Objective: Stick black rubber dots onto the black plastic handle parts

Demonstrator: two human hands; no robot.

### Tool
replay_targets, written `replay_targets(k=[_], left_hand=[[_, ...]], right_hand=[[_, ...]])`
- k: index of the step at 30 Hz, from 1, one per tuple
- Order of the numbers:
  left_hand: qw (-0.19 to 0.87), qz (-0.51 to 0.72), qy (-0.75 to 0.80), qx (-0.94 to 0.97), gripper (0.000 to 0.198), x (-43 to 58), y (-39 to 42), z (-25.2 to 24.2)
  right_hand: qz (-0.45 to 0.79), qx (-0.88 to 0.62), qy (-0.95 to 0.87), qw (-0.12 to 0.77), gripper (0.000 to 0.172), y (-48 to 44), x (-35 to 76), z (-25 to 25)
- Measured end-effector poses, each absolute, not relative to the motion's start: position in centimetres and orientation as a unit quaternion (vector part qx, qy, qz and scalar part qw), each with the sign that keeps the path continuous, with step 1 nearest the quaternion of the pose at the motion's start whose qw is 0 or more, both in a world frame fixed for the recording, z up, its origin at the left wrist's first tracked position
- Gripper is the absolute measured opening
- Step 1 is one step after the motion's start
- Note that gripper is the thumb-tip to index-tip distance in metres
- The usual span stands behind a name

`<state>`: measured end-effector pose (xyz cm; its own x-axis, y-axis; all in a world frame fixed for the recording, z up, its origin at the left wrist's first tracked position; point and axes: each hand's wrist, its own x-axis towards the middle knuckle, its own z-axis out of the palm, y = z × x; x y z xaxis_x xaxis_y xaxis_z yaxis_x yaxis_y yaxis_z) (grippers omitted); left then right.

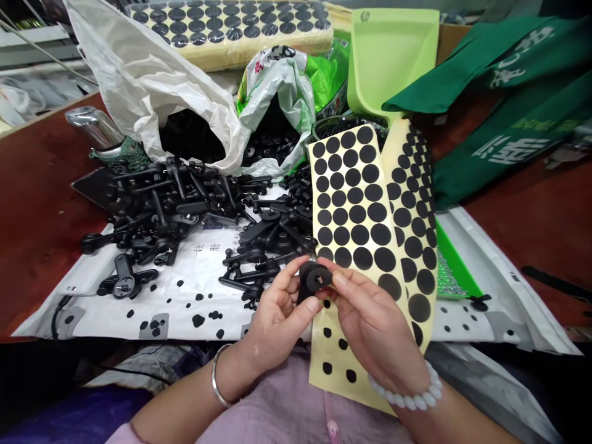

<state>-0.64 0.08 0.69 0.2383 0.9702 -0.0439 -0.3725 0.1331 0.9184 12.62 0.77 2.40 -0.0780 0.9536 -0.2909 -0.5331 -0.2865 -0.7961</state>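
Between the fingertips of both hands is a small black plastic crank handle [304,292], low in the middle of the view. My left hand [275,316] grips it with thumb and fingers. A round black adhesive pad [320,279] with a small hole lies against its face, and my right hand [370,311] pinches the pad's right edge. Fingers cover part of both pieces. Behind and under the right hand lies a yellowish backing sheet [318,354] with rows of black round stickers; its lower part shows only small black dots.
Black handles [161,203] lie heaped on the white-covered table [185,317], among scattered black dots. Behind stand a white sack [139,80] and a green-and-white bag [277,80] of black parts. A green dustpan [393,55], second sticker sheet [398,160] and green bag [504,123] are farther right.
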Motion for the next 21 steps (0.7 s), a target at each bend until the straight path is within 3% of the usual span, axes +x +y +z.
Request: replay_targets(k=[21], left_hand=[[0.647, 0.518, 0.38, 0.411, 0.042, -0.42, -0.1, 0.24]], right_hand=[[0.692, -0.404, -0.254, 0.541, 0.038, 0.76, 12.25, 2.05]])
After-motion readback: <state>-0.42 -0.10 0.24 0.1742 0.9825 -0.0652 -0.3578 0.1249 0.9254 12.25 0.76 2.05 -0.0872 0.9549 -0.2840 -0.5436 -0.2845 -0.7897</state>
